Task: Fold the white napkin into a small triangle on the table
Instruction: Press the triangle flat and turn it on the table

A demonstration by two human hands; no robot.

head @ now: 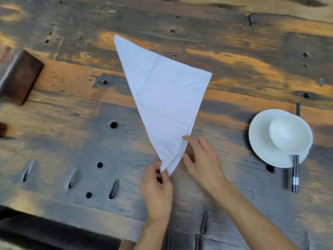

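Weathered wooden table (75, 138) — our left hand (157, 188) is pinching the white napkin (162, 91) triangle's near tip; right hand (201, 159) is resting open beside its edge.

We count one white napkin (163, 98), folded to a large triangle, its near tip pinched in the fingers of the left hand (157, 186). Two hands in view; the right hand (201, 159) has its fingertips on the napkin's edge just above that tip. Well right of the fingers: one white plate (259, 139), one white bowl (290, 133) on it, one pair of dark chopsticks (295, 175). One wooden table (72, 138). Far left of the fingers: one dark wooden block (19, 76).
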